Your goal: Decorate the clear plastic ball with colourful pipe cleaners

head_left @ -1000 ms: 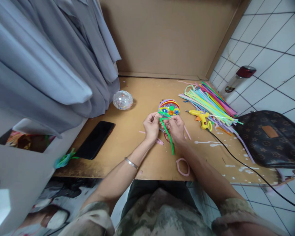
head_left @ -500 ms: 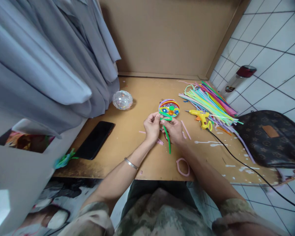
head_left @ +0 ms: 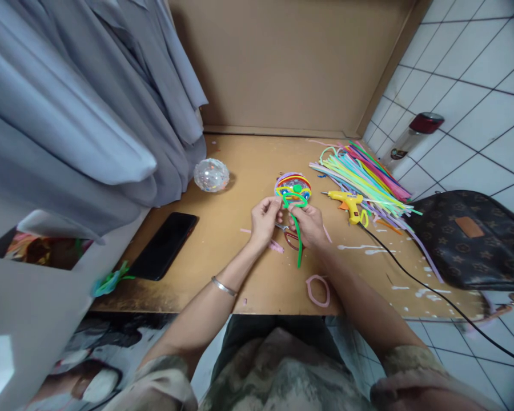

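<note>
A green pipe cleaner is bent into a loop at its upper end, and its straight tail hangs toward the desk's front edge. My right hand pinches it just below the loop. On the loop's left side, my left hand is closed, thumb and finger together at the green strand. Just beyond the fingers sits a clear ball decorated with purple, red and yellow strips, a green dot and blue eye-like pieces; the loop partly covers it. Scissors with dark red handles lie beneath my hands, partly hidden.
A yellow glue gun with a black cord lies right of my hands, before a pile of pipe cleaners. Left are a clear ball and a black phone. A pink ring lies near the front edge; a brown bag stands right.
My hands have moved slightly apart, and the right has shifted a little right. The green loop looks rounder and more open, and more of the scissors shows between my hands.
</note>
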`<state>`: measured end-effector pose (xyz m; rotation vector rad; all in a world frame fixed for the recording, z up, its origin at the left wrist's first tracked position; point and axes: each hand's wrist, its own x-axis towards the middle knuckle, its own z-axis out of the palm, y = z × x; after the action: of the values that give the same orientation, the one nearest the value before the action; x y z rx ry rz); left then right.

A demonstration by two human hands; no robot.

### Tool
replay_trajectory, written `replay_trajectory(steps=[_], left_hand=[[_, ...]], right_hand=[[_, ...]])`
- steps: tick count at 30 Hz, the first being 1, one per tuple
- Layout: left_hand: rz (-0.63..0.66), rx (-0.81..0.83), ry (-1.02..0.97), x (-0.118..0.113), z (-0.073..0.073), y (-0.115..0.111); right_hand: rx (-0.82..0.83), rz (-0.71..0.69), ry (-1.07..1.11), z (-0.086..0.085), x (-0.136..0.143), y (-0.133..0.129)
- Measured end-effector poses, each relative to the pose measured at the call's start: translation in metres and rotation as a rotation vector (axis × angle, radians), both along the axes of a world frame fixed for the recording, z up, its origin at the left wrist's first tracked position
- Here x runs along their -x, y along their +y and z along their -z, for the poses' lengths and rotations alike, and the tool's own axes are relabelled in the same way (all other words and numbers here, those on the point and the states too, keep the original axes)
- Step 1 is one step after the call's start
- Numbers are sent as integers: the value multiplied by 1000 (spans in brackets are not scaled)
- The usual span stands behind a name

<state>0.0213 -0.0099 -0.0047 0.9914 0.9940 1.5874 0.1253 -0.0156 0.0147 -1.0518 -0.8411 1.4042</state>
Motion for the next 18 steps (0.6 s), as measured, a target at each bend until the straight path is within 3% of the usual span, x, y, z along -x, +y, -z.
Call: replay_trajectory(steps=[4, 11, 18], left_hand=[[-16, -28, 140, 5, -3, 0], [17, 13, 183, 5, -11, -4], [-19, -13, 198, 5, -4, 0]], right_hand=[[16, -8, 14, -1, -3, 0], [-6, -49, 8, -1, -3, 1], [-48, -101, -19, 3, -5, 1]])
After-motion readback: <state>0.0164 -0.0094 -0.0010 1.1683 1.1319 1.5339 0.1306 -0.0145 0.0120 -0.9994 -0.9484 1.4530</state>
